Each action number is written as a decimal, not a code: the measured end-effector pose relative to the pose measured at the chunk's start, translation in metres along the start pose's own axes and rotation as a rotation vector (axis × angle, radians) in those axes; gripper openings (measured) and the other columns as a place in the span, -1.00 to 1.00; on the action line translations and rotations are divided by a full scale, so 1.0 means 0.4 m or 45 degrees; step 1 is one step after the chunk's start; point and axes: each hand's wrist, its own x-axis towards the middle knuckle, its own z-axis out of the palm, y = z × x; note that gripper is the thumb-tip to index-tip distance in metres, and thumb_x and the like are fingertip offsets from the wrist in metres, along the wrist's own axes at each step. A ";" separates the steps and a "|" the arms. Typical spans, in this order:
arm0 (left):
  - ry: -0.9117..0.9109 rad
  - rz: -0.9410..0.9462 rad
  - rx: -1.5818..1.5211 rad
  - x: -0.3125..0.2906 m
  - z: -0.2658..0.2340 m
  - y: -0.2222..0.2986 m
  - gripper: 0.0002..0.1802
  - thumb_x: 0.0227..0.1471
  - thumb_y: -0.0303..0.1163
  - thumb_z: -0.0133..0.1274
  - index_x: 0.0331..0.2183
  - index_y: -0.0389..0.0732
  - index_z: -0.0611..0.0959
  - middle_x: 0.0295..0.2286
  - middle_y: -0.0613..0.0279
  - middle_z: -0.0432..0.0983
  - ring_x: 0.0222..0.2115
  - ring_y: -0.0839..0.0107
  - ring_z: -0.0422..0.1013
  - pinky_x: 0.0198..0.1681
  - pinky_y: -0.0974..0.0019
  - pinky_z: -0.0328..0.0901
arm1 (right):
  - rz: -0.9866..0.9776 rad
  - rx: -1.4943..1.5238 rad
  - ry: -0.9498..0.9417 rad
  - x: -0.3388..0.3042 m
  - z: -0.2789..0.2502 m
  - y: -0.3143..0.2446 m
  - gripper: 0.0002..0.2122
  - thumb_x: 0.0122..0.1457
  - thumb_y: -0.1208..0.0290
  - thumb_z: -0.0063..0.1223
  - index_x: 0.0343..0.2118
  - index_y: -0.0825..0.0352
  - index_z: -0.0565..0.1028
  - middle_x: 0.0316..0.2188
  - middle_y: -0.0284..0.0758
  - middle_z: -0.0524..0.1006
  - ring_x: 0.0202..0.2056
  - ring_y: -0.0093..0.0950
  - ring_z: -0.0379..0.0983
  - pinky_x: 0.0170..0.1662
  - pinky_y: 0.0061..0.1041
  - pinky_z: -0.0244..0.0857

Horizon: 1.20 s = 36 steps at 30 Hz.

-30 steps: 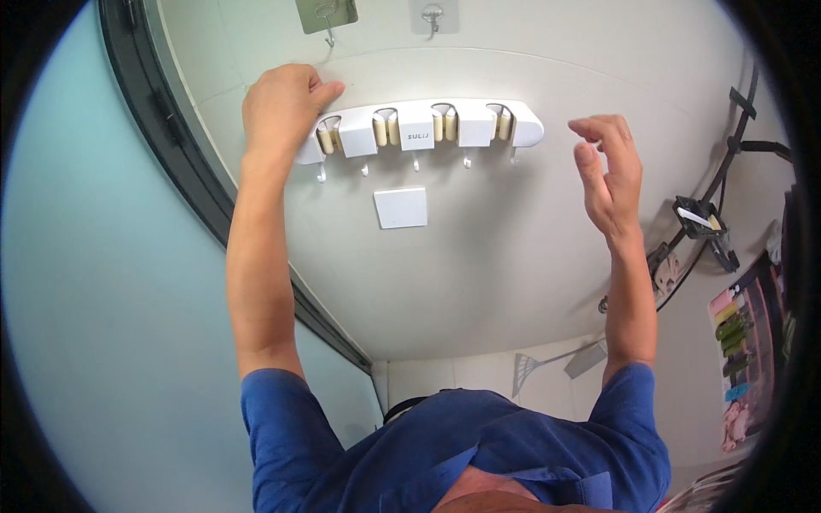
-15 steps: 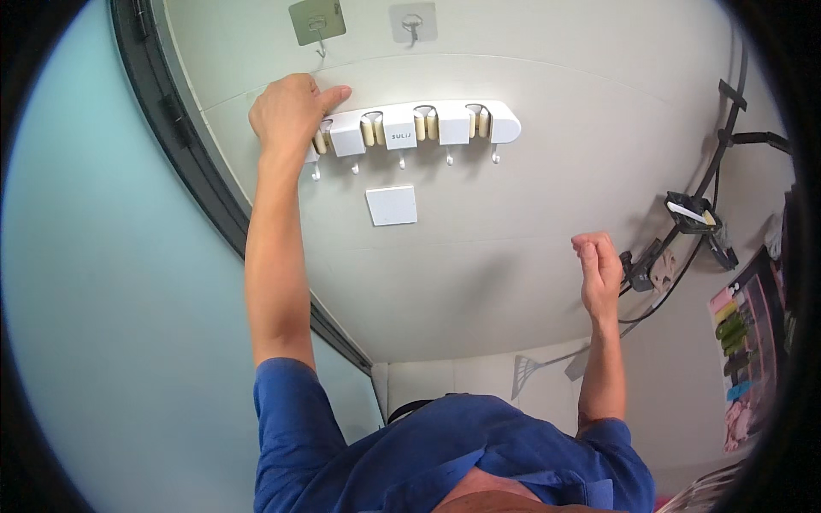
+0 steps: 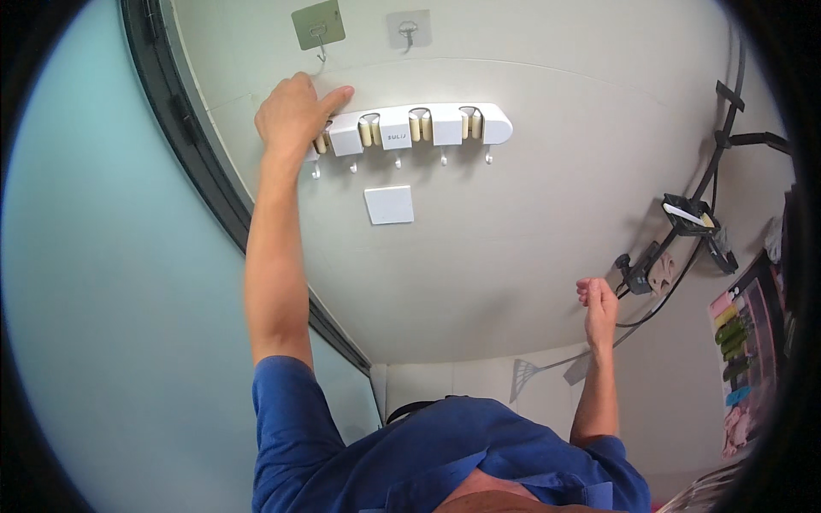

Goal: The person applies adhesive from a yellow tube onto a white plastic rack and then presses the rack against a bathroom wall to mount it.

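A long white wall rack [image 3: 395, 128] with cream rollers in its slots and small hooks along its lower edge is on the tiled wall. My left hand [image 3: 291, 111] covers the rack's left end, its thumb stretched along the top edge. The other fingers curl over that end, partly hidden by the back of the hand. My right hand [image 3: 598, 306] hangs away from the rack at the lower right, its fingers curled in, with nothing visible in them. Below the rack sits a white square wall plate [image 3: 389, 205].
Two adhesive hooks, one greenish [image 3: 318, 26] and one clear [image 3: 409, 31], are above the rack. A frosted door panel [image 3: 111, 282] with a dark frame stands at left. To the right are a black pipe with a small tray [image 3: 689, 214], a hose and a hanging organizer [image 3: 740, 359].
My right hand has dropped lower, its fingers still curled. My left hand stays on the rack's left end, and the view has shifted slightly.
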 end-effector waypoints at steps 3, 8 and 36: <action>0.090 0.072 0.175 0.000 -0.052 0.057 -0.52 -0.05 0.05 0.25 -0.58 -0.20 0.55 -0.55 0.17 0.57 -0.55 0.21 0.47 -0.47 0.13 0.29 | -0.024 -0.017 -0.027 -0.020 -0.029 -0.011 -0.64 0.41 0.19 -0.14 -0.30 0.42 0.55 -0.39 -0.36 0.57 -0.39 -0.64 0.37 -0.26 -0.61 0.29; -0.055 0.098 -0.074 0.013 -0.211 0.050 -0.59 0.02 -0.07 0.23 -0.51 -0.26 0.61 -0.58 0.19 0.53 -0.56 0.29 0.44 -0.46 0.18 0.28 | -0.045 0.036 -0.043 -0.053 -0.134 -0.046 -0.62 0.41 0.20 -0.15 -0.33 0.44 0.56 -0.45 -0.38 0.55 -0.42 -0.64 0.36 -0.30 -0.59 0.27; -1.127 -1.170 -1.242 -1.708 0.771 0.836 -0.60 0.29 -0.13 -0.11 -0.34 -0.25 0.63 -0.42 0.23 0.58 -0.53 0.46 0.42 -0.41 0.34 0.33 | -0.039 -0.693 -0.580 -0.114 -0.927 0.656 -0.80 0.14 0.30 0.18 -0.48 0.35 0.57 -0.48 -0.16 0.54 -0.39 -0.13 0.49 -0.30 -0.21 0.36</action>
